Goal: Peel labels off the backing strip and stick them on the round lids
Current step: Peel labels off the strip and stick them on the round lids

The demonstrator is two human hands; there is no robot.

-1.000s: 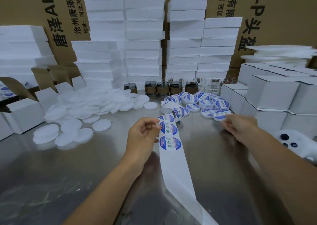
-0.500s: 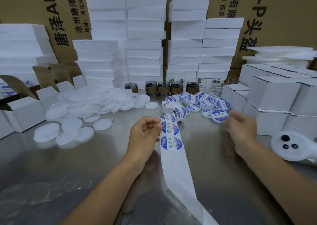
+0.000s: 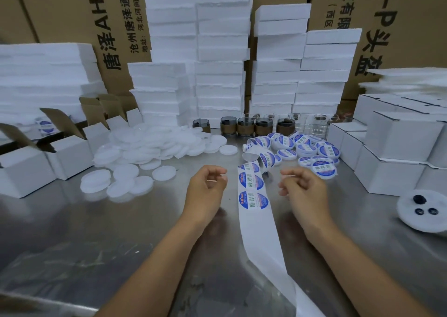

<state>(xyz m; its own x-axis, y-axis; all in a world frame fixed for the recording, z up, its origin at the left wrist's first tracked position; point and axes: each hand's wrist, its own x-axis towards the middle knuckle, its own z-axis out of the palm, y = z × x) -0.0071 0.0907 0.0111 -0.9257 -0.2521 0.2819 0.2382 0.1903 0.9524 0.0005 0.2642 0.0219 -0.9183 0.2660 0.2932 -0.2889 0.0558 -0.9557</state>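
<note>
A white backing strip [image 3: 257,229] runs down the middle of the steel table [image 3: 84,232], with round blue and white labels [image 3: 253,200] on its far part and its roll [image 3: 258,153] behind. My left hand [image 3: 206,191] hovers just left of the strip with loosely curled fingers, not touching it. To the right of the strip my right hand [image 3: 302,187] is also loosely curled, slightly blurred, and holds nothing. Plain white round lids [image 3: 150,147] lie heaped at the left. Several labelled lids [image 3: 314,152] lie beyond my right hand.
Open white cartons [image 3: 26,169] stand at the left and shut white boxes [image 3: 396,169] at the right. A row of dark jars [image 3: 246,125] stands before tall foam stacks [image 3: 217,75]. A white device with black buttons [image 3: 422,210] lies at the right.
My left hand has let go of the strip's edge and moved slightly left. My right hand has come back from the labelled lids toward the strip.
</note>
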